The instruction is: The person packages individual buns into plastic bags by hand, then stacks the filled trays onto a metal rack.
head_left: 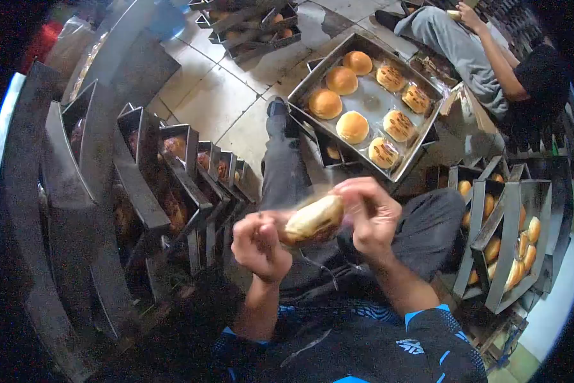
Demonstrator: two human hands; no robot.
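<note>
A pale bun with a browned side [313,220] is held up between my two hands, above my lap, and its edges are blurred. The fingers of my left hand [261,246] are curled closed at the bun's left end. At its right end my right hand [368,210] pinches with thumb and fingers. Just beyond, a metal tray [409,167] holds several round buns; some are plain golden [352,127], and others with dark marks [399,126] appear to be in clear wrapping.
Stacked metal trays of bread [140,169] rise on the left. More trays with buns [513,255] stand at the right. Another person [472,57] sits at the upper right, a bun in hand. A further stack [255,32] is on the tiled floor [226,96].
</note>
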